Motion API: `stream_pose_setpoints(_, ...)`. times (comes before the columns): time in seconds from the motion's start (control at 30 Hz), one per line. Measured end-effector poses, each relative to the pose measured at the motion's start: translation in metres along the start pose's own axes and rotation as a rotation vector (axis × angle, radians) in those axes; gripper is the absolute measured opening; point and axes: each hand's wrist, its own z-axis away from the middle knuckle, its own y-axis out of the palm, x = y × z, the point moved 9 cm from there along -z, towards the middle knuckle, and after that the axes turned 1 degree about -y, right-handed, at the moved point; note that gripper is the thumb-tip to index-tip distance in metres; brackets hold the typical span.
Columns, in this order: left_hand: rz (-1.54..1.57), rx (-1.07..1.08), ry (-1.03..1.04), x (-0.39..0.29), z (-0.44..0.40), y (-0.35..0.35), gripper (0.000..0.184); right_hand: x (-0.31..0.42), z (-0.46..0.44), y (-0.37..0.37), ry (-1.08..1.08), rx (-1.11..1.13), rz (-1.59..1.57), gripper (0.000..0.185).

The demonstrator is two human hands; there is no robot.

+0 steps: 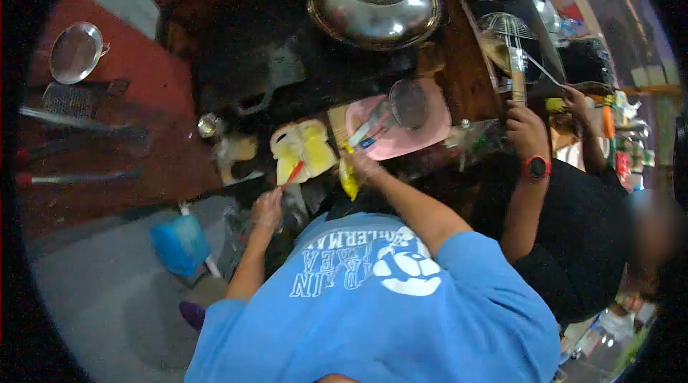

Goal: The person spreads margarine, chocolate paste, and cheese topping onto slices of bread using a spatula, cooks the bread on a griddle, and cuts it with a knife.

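Observation:
My left hand (266, 209), in what looks like a clear plastic glove, is closed on a slim red spreading tool (292, 174). The tool's tip lies over slices of white bread (312, 141) that carry a yellow spread. My right hand (364, 166) grips a soft yellow packet (348, 181) just right of the bread; its label cannot be read. Beyond that hand is a pink tray (430, 133) with a round mesh strainer (408, 105) and a blue-and-white utensil (368, 132) lying on it.
A domed metal lid (387, 17) sits at the back. On the right, a person in black (573, 232) holds a wire skimmer (510, 28) over a pan. A blue bag (180, 243) hangs low on the left. Utensils hang along the red wall (136, 60).

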Motion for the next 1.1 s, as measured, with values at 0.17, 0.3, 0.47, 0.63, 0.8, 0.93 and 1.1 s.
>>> stream_pose_setpoints(0.17,0.061,-0.017,0.165,-0.020,-0.018,0.009,0.024,0.007,0.002,-0.004,-0.140,0.042,0.261,0.059)
stream_pose_setpoints(0.3,0.228,-0.134,0.062,-0.042,-0.052,-0.016,0.020,0.009,0.011,0.010,0.092,0.027,-0.228,0.061)
stream_pose_setpoints(0.47,0.111,0.035,0.169,-0.066,-0.041,0.015,0.015,-0.033,-0.018,-0.009,-0.069,-0.039,0.378,0.059)
stream_pose_setpoints(0.63,0.181,-0.184,0.264,-0.065,-0.056,-0.004,0.014,0.005,0.015,0.007,0.223,-0.069,-0.479,0.046)
stream_pose_setpoints(0.8,0.635,0.019,0.000,-0.050,-0.071,0.017,0.015,0.035,0.028,0.005,0.165,-0.053,-0.397,0.036)
stream_pose_setpoints(0.93,0.979,0.159,-0.065,-0.074,-0.064,0.016,0.015,0.004,0.003,-0.013,0.077,-0.021,-0.182,0.035)
stream_pose_setpoints(1.1,0.895,0.192,-0.120,-0.080,-0.064,0.016,0.013,0.053,0.004,0.002,-0.175,-0.045,0.636,0.044)
